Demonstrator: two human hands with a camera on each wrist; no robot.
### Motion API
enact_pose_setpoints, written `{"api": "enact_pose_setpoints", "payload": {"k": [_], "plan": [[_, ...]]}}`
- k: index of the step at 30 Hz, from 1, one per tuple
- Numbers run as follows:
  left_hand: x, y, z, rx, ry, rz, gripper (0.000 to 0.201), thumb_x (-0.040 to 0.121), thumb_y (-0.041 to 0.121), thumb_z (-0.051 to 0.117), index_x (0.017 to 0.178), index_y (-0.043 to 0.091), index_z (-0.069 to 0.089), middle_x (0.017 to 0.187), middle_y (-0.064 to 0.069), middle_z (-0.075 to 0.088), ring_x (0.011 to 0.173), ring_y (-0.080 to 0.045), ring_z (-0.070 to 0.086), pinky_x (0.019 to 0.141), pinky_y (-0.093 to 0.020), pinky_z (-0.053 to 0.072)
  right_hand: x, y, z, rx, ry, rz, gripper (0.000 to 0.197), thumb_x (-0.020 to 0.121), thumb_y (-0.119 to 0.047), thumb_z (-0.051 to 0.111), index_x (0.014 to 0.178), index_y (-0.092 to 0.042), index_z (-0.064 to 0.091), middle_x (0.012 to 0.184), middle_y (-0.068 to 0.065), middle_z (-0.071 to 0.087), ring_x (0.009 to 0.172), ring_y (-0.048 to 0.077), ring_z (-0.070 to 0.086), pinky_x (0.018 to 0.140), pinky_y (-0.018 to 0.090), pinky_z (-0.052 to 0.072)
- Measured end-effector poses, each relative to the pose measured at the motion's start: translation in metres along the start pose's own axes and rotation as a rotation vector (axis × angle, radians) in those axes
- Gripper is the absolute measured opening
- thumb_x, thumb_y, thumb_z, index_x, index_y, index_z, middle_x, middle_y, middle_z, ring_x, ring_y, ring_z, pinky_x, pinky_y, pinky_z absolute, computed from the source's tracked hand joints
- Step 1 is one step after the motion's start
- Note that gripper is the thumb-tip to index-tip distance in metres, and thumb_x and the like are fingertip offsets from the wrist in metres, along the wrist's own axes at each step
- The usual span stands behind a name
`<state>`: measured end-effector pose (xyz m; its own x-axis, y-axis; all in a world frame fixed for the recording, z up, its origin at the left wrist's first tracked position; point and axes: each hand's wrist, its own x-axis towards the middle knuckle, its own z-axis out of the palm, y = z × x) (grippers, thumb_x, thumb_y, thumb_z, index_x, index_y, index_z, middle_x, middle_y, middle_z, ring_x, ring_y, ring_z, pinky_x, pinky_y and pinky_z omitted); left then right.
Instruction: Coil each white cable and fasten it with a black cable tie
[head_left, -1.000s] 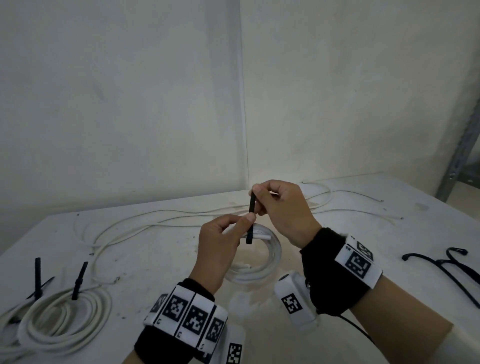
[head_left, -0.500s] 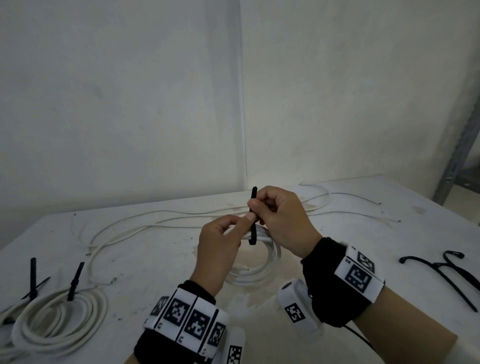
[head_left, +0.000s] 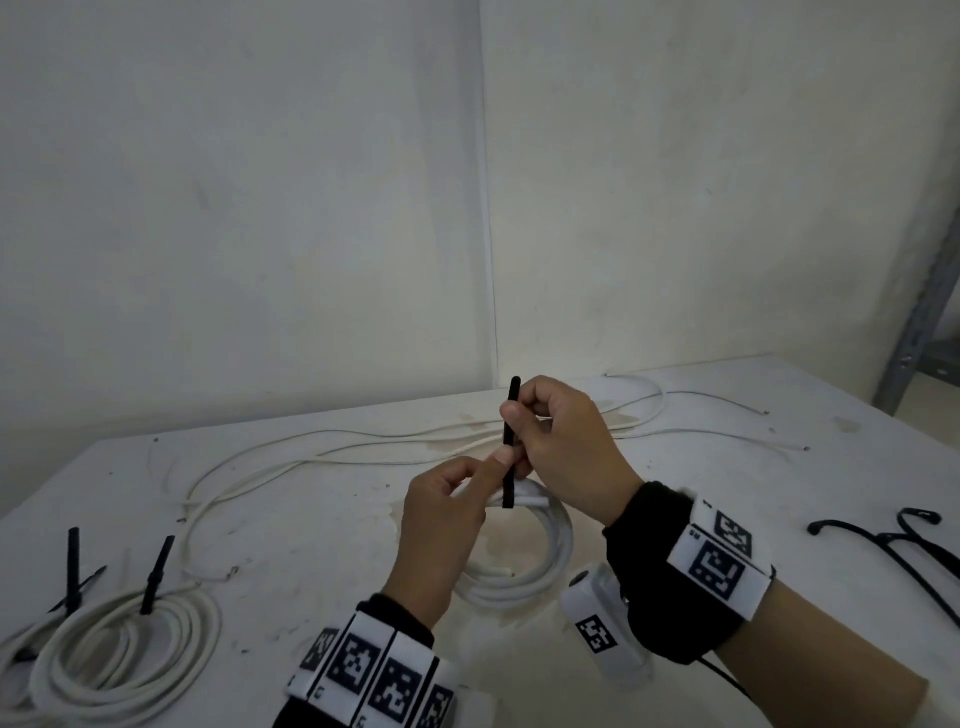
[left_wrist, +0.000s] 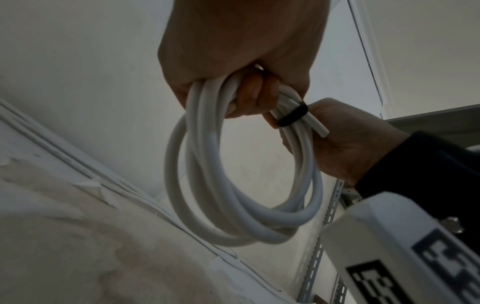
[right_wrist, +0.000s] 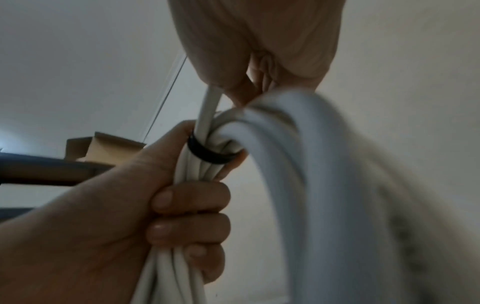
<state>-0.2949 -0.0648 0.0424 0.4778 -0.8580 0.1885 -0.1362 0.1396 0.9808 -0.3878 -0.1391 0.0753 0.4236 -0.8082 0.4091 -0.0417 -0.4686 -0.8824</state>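
The left hand (head_left: 441, 525) grips the white coil (head_left: 524, 577) at the coil's 12 o'clock, fingers curled round the bundled strands, thumb pressed against the black tie (head_left: 510, 447). The right hand (head_left: 566, 447) pinches the tie's upright tail — the tie's loop is already wrapped round the strands. The coil hangs from the hands above the table (head_left: 311, 545). At 9 o'clock from it lie two tied coils (head_left: 124, 654); loose cable (head_left: 332, 441) trails at 11 — spare ties (head_left: 893, 540) at 3.
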Motion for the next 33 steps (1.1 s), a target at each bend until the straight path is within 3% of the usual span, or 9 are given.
{"api": "enact_pose_setpoints", "payload": {"k": [5, 7, 9, 12, 15, 18, 22, 27, 33], "plan": [[-0.001, 0.002, -0.002, 0.016, 0.003, 0.01, 0.026, 0.083, 0.028, 0.064, 0.064, 0.011, 0.07, 0.065, 0.003, 0.064, 0.049, 0.004, 0.047, 0.06, -0.019, 0.037, -0.001, 0.0, 0.004, -0.085, 0.06, -0.051, 0.033, 0.091, -0.008, 0.052, 0.063, -0.019, 0.04, 0.059, 0.003, 0.046, 0.054, 0.023, 0.049, 0.052, 0.036, 0.049], [-0.003, 0.004, -0.003, 0.039, 0.007, 0.017, 0.03, 0.082, 0.027, 0.065, 0.053, 0.02, 0.064, 0.056, 0.01, 0.059, 0.047, 0.003, 0.045, 0.06, -0.021, 0.034, 0.001, 0.0, 0.007, -0.108, 0.088, -0.06, 0.034, 0.091, -0.007, 0.052, 0.061, -0.019, 0.039, 0.057, 0.002, 0.044, 0.055, 0.022, 0.045, 0.054, 0.034, 0.044], [-0.003, 0.005, -0.005, 0.053, 0.01, 0.02, 0.033, 0.082, 0.027, 0.065, 0.05, 0.024, 0.062, 0.055, 0.01, 0.06, 0.048, 0.003, 0.046, 0.061, -0.022, 0.035, 0.003, 0.0, 0.01, -0.124, 0.111, -0.063, 0.036, 0.09, -0.007, 0.053, 0.059, -0.019, 0.038, 0.056, 0.001, 0.042, 0.054, 0.019, 0.042, 0.053, 0.029, 0.04], [0.0, 0.002, -0.012, 0.093, 0.021, 0.026, 0.03, 0.08, 0.033, 0.066, 0.052, 0.021, 0.065, 0.063, 0.001, 0.066, 0.058, -0.002, 0.052, 0.066, -0.027, 0.04, 0.003, 0.0, 0.015, -0.092, 0.109, -0.042, 0.034, 0.089, -0.008, 0.055, 0.06, -0.019, 0.042, 0.058, 0.001, 0.045, 0.057, 0.024, 0.049, 0.057, 0.037, 0.047], [0.001, -0.001, -0.02, 0.118, 0.032, 0.029, 0.027, 0.079, 0.032, 0.068, 0.054, 0.021, 0.067, 0.063, 0.004, 0.067, 0.058, -0.001, 0.054, 0.065, -0.026, 0.042, -0.001, 0.001, 0.015, 0.003, -0.016, -0.02, 0.026, 0.091, -0.01, 0.054, 0.067, -0.016, 0.048, 0.058, 0.0, 0.049, 0.05, 0.013, 0.053, 0.054, 0.03, 0.05], [0.003, 0.0, -0.029, 0.055, 0.078, 0.008, 0.029, 0.081, 0.027, 0.067, 0.054, 0.018, 0.064, 0.048, 0.011, 0.055, 0.044, 0.001, 0.044, 0.05, -0.015, 0.037, -0.007, 0.005, 0.013, 0.03, -0.197, -0.02, 0.014, 0.093, -0.018, 0.05, 0.082, -0.011, 0.055, 0.068, -0.001, 0.058, 0.06, 0.002, 0.056, 0.062, 0.014, 0.045], [0.011, 0.0, -0.044, 0.017, 0.152, 0.003, 0.031, 0.081, 0.03, 0.067, 0.055, 0.015, 0.061, 0.041, 0.011, 0.041, 0.04, -0.004, 0.034, 0.042, -0.013, 0.031, -0.021, 0.018, 0.022, -0.06, -0.392, 0.022, 0.039, 0.095, -0.036, 0.037, 0.103, -0.005, 0.059, 0.092, 0.008, 0.064, 0.084, 0.018, 0.061, 0.079, 0.027, 0.046], [0.009, -0.004, -0.06, -0.016, 0.047, -0.019, 0.028, 0.089, 0.027, 0.057, 0.07, 0.008, 0.065, 0.045, 0.008, 0.045, 0.043, -0.003, 0.04, 0.046, -0.012, 0.037, -0.023, 0.019, 0.037, -0.05, -0.352, -0.003, 0.024, 0.096, -0.031, 0.037, 0.077, -0.023, 0.05, 0.067, -0.006, 0.048, 0.057, -0.001, 0.046, 0.062, 0.015, 0.04], [-0.007, -0.017, -0.085, 0.065, -0.062, -0.018, 0.025, 0.095, 0.029, 0.041, 0.087, 0.015, 0.06, 0.064, 0.005, 0.054, 0.068, -0.01, 0.059, 0.071, -0.028, 0.046, -0.019, 0.019, 0.05, 0.042, -0.263, 0.027, 0.025, 0.098, -0.025, 0.034, 0.077, -0.015, 0.045, 0.065, -0.003, 0.041, 0.053, 0.002, 0.042, 0.055, 0.012, 0.037]]}}
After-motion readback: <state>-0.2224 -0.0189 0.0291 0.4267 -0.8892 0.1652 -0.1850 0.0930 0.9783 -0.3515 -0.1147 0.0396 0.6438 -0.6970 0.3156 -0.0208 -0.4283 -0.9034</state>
